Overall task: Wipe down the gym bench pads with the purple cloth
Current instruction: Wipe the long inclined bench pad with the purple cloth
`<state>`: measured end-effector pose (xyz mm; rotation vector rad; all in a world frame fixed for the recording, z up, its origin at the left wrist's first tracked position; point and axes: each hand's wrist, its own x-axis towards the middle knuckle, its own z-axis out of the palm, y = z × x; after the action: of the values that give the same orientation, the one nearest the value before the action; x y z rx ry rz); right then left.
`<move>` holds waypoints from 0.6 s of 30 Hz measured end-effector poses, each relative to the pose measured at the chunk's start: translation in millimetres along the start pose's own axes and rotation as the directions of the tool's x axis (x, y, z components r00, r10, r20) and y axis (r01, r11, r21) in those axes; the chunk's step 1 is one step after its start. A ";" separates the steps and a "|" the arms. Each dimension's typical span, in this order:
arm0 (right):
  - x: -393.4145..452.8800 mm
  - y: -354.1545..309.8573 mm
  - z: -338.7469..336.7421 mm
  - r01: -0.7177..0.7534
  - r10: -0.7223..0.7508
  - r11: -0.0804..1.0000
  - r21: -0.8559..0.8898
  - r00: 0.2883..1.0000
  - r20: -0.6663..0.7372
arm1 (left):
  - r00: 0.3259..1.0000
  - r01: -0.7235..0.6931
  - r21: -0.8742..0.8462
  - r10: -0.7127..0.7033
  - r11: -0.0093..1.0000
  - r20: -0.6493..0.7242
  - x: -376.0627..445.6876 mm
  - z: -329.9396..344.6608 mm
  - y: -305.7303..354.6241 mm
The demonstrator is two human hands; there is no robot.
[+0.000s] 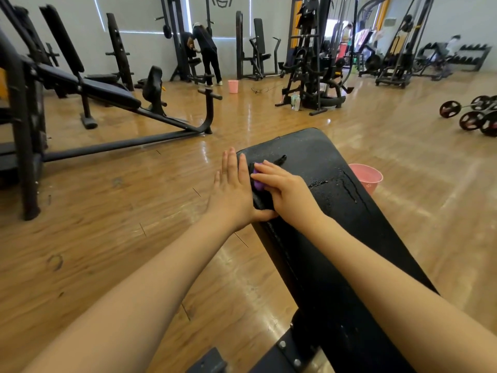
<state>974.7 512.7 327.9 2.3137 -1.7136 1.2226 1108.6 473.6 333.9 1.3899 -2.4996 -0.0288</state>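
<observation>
A black padded gym bench (317, 211) runs from the lower right toward the middle, its top wet with streaks. My right hand (282, 189) presses a bunched purple cloth (258, 181) onto the pad near its left edge; only a small part of the cloth shows under the fingers. My left hand (234, 189) lies flat against the pad's left side, fingers straight and apart, thumb hooked over the top edge just behind the right hand.
A pink bucket (367, 179) stands on the wooden floor just right of the bench. Another pink bucket (233, 86) sits farther back. An incline bench frame (107, 103) fills the left. Loose barbell weights (473, 117) lie at right. A person (207, 52) stands by machines at the back.
</observation>
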 end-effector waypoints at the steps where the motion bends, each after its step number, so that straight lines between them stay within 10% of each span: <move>1: -3.0 -2.3 2.2 -0.005 0.005 1.000 0.011 1.000 -0.008 | 1.000 0.008 0.006 -0.008 1.000 0.001 -0.2 -0.4 -0.3; 18: -27.6 12.2 -7.8 0.203 -0.169 0.934 -0.294 0.976 0.138 | 0.998 0.007 -0.063 -0.003 0.998 0.065 -35.3 8.8 12.8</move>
<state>957.6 533.5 312.1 2.3223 -1.5381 0.7483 1113.3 509.0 319.1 1.3907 -2.5243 -0.1545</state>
